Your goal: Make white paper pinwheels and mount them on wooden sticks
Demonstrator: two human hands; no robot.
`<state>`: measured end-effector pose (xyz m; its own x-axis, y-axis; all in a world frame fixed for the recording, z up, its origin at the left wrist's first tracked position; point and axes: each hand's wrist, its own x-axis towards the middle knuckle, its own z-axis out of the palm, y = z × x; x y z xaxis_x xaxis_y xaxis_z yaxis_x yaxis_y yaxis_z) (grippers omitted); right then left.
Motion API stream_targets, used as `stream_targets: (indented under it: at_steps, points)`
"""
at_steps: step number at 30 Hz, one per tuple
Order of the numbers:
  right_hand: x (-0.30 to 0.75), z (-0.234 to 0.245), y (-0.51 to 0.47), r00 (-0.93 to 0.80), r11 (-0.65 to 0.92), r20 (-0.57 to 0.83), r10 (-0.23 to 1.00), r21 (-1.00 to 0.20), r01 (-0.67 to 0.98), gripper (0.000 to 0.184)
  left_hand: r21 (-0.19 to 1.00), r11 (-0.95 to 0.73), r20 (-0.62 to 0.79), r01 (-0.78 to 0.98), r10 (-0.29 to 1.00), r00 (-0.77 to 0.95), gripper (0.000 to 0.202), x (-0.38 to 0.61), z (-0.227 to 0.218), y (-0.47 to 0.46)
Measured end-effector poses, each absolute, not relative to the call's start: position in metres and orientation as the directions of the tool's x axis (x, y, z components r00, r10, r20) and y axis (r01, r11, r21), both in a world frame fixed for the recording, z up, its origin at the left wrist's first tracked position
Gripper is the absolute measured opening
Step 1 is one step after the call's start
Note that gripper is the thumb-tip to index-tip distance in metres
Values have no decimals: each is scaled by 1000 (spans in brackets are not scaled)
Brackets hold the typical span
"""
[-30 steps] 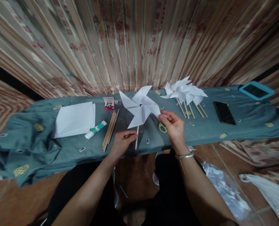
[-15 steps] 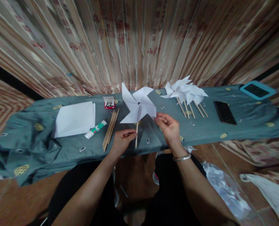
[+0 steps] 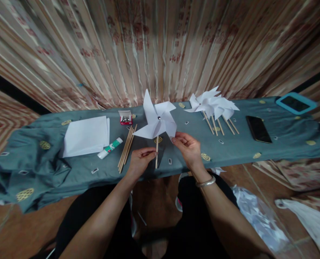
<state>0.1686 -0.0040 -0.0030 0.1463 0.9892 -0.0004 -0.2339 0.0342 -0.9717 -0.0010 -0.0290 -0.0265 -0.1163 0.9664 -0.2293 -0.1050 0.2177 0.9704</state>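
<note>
A white paper pinwheel (image 3: pixel 164 124) with a shiny pin at its centre is held upright over the cloth, on a thin wooden stick (image 3: pixel 157 144). My left hand (image 3: pixel 140 162) pinches that stick below the blades. With thumb and fingers my right hand (image 3: pixel 187 148) grips the tip of the lower right blade; a silver bangle circles that wrist. Left of my left hand lie several loose wooden sticks (image 3: pixel 127 149), a green and white glue stick (image 3: pixel 110 148) and a small red box of thumbtacks (image 3: pixel 126 118).
A stack of white paper (image 3: pixel 86 136) lies at the left of the cloth-covered table (image 3: pixel 224 147). Several finished pinwheels (image 3: pixel 212 104) lie right of centre, with a black phone (image 3: pixel 258 128) and a blue-framed tablet (image 3: pixel 296 103) beyond. A clear plastic bag (image 3: pixel 257 216) rests on the floor.
The pinwheel's blades have turned clockwise a little. My right hand has moved down and left with the blade tip, while my left hand stays on the stick.
</note>
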Motion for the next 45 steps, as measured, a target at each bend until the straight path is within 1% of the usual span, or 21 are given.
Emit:
stream_targets:
  at_steps: [9,15,23,31,38,45]
  points:
    - [162,-4,-7,114,3,-25,993,-971,-238,33,967,223,-237,-126,965,-111,25,-1,-23,-30]
    - [156,-5,-8,65,-14,-36,997,-951,-310,33,969,212,-228,-129,966,-122,26,0,-22,-29]
    - [149,-2,-12,24,-51,-62,998,-947,-317,30,970,210,-224,-124,967,-121,22,1,-22,-30]
    - [143,1,-15,-20,-55,-52,998,-963,-262,29,970,202,-218,-135,969,-116,23,1,-20,-30]
    - [139,-2,-17,-51,-34,-21,998,-965,-259,27,967,205,-220,-151,971,-92,24,1,-22,-30]
    - [138,-3,-17,-41,-18,-11,999,-986,-167,33,971,188,-204,-144,974,-102,24,0,-19,-29]
